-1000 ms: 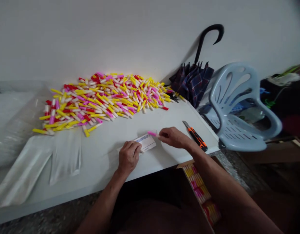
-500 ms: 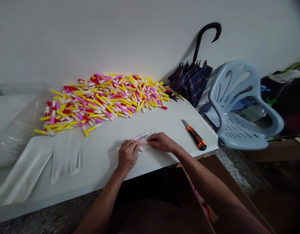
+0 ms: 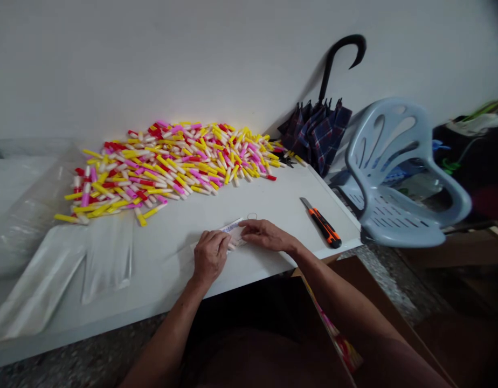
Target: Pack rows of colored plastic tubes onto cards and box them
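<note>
Head camera view: a person works at a white table (image 3: 160, 264) with both bare hands close together near its front edge. The left hand (image 3: 211, 257) has its fingers curled down over a printed paper strip (image 3: 233, 228), apparently clenched on the strip's left end. The right hand (image 3: 267, 236) stretches in from the other side, its fingers (image 3: 249, 226) extended and reaching the strip's right end; whether they grip it cannot be told. The strip lies low over the tabletop, partly hidden by both hands, and a pale tube end (image 3: 232, 246) shows just below it beside the left hand. A thin ring (image 3: 252, 215), perhaps a rubber band, lies just beyond the right fingertips.

A broad heap of plastic tubes (image 3: 164, 161) with yellow, pink and red ends covers the far side of the table, against a white wall (image 3: 192, 64). Clear plastic bags (image 3: 107, 258) lie at the left. An orange-and-black utility knife (image 3: 324, 229) rests to the right of the hands, near the table's edge. Beyond it stand a folded plaid umbrella (image 3: 317, 134) and a pale blue plastic seat (image 3: 394, 178). A cardboard box (image 3: 366, 285) sits below the table's front edge.
</note>
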Motion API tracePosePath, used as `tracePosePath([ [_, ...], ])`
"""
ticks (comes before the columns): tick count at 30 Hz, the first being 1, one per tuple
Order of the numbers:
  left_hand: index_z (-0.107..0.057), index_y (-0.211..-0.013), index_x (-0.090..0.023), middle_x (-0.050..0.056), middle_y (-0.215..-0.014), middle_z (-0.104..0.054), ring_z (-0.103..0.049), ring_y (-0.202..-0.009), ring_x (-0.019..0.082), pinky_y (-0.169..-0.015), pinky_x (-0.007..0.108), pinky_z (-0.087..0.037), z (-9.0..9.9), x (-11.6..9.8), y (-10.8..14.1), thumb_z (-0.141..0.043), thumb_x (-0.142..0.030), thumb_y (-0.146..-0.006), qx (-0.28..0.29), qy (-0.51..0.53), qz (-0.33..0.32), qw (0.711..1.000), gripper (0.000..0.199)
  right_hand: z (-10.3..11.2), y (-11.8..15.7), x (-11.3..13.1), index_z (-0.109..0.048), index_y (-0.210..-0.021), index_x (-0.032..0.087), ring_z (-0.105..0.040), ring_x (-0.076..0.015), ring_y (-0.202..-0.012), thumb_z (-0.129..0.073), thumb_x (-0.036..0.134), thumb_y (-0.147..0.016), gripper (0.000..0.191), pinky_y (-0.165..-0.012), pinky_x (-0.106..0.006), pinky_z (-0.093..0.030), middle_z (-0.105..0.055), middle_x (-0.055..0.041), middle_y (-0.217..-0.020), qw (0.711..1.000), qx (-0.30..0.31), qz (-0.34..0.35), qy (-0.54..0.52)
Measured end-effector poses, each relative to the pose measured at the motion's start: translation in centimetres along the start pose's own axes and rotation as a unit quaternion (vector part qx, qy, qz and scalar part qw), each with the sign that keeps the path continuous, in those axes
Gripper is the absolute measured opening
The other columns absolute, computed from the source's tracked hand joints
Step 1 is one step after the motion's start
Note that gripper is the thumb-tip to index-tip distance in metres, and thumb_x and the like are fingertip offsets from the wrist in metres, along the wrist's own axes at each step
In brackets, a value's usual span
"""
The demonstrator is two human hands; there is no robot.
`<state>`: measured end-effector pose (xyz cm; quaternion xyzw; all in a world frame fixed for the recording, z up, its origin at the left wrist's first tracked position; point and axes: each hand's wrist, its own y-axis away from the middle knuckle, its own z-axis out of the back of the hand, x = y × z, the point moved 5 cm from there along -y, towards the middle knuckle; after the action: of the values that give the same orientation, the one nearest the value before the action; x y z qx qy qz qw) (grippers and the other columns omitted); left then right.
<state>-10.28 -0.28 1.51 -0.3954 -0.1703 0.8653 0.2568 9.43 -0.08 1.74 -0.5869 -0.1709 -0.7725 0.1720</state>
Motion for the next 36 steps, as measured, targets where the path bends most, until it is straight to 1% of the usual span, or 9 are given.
tracePosePath([
  [7,-0.073,-0.096,-0.023,0.005,-0.097,-0.076,-0.062,-0.089,0.023,-0.084,0.038,-0.05,-0.1,-0.2,0.2,-0.055,-0.028,-0.104,0.011,-0.047,-0.016,0.999,0.02,-2.7,-1.8,-0.9,-0.051,-0.15,0.014,-0.066,-0.0175,-0.081,-0.071,0.025,-0.09,0.064,-0.076,-0.03,-0.051,-0.072,-0.0023,-0.087,0.998,-0.05,-0.026,-0.008],
  [15,-0.07,-0.089,-0.023,0.006,-0.09,-0.075,-0.059,-0.086,0.024,-0.082,0.04,-0.046,0.5,-1.1,-0.2,-0.056,-0.021,-0.102,0.048,-0.116,-0.054,0.991,0.02,-2.3,-1.7,-0.2,-0.046,-0.157,0.019,-0.066,-0.0169,-0.084,-0.068,0.031,-0.094,0.068,-0.079,-0.03,-0.051,-0.074,-0.0031,-0.096,0.998,0.057,0.011,-0.017],
  [16,-0.07,-0.088,-0.022,0.005,-0.09,-0.074,-0.059,-0.086,0.024,-0.082,0.04,-0.045,0.5,-1.0,-0.2,-0.056,-0.021,-0.102,0.055,-0.117,-0.059,0.99,0.02,-1.2,-2.5,-0.6,-0.053,-0.151,0.017,-0.065,-0.0169,-0.079,-0.069,0.034,-0.094,0.062,-0.075,-0.029,-0.051,-0.074,-0.0029,-0.092,0.999,0.037,-0.009,-0.01],
  [18,-0.069,-0.089,-0.022,0.005,-0.09,-0.074,-0.059,-0.086,0.024,-0.082,0.04,-0.045,0.5,-0.9,-0.1,-0.056,-0.022,-0.103,0.053,-0.112,-0.067,0.99,0.019,2.3,-4.7,-1.4,-0.064,-0.136,0.014,-0.063,-0.017,-0.072,-0.065,0.04,-0.096,0.048,-0.07,-0.029,-0.049,-0.072,-0.0035,-0.085,0.992,-0.1,-0.061,0.045],
  [20,-0.068,-0.09,-0.021,0.005,-0.091,-0.074,-0.059,-0.087,0.024,-0.083,0.04,-0.045,0.5,-0.8,0.1,-0.055,-0.023,-0.104,0.035,-0.105,-0.068,0.992,0.019,6.4,-7.0,-1.6,-0.067,-0.127,0.013,-0.065,-0.0191,-0.08,-0.06,0.04,-0.098,0.041,-0.076,-0.031,-0.05,-0.073,-0.0072,-0.093,0.942,-0.288,-0.11,0.135],
  [21,-0.067,-0.09,-0.021,0.005,-0.091,-0.074,-0.059,-0.088,0.024,-0.084,0.041,-0.045,0.5,-0.7,0.3,-0.055,-0.023,-0.104,0.026,-0.101,-0.067,0.992,0.019,7.8,-8.3,-1.5,-0.067,-0.127,0.013,-0.067,-0.0209,-0.088,-0.062,0.041,-0.097,0.041,-0.081,-0.031,-0.05,-0.074,-0.0094,-0.101,0.916,-0.336,-0.132,0.178],
  [27,-0.068,-0.092,-0.022,0.004,-0.093,-0.074,-0.059,-0.091,0.023,-0.084,0.041,-0.044,0.4,-0.6,0.5,-0.056,-0.023,-0.104,0.02,-0.085,-0.062,0.994,0.016,10.2,-14.5,-1.2,-0.072,-0.114,0.018,-0.067,-0.0308,-0.109,-0.066,0.043,-0.091,0.034,-0.087,-0.037,-0.05,-0.073,-0.0147,-0.12,0.854,-0.328,-0.225,0.335],
  [31,-0.067,-0.092,-0.022,0.004,-0.093,-0.074,-0.059,-0.091,0.023,-0.085,0.041,-0.045,0.5,-0.4,0.5,-0.055,-0.023,-0.104,0.025,-0.074,-0.055,0.995,0.017,10.3,-12.7,-0.9,-0.077,-0.099,0.017,-0.069,-0.0308,-0.103,-0.061,0.031,-0.092,0.023,-0.083,-0.035,-0.049,-0.076,-0.0154,-0.109,0.853,-0.324,-0.229,0.339],
  [36,-0.067,-0.091,-0.022,0.004,-0.092,-0.073,-0.059,-0.09,0.023,-0.085,0.041,-0.045,0.6,-0.2,0.5,-0.055,-0.023,-0.104,0.02,-0.057,-0.046,0.997,0.018,9.3,-4.7,0.1,-0.079,-0.093,0.018,-0.069,-0.0211,-0.089,-0.063,0.035,-0.094,0.023,-0.078,-0.027,-0.047,-0.078,-0.0068,-0.093,0.885,-0.276,-0.193,0.322],
])
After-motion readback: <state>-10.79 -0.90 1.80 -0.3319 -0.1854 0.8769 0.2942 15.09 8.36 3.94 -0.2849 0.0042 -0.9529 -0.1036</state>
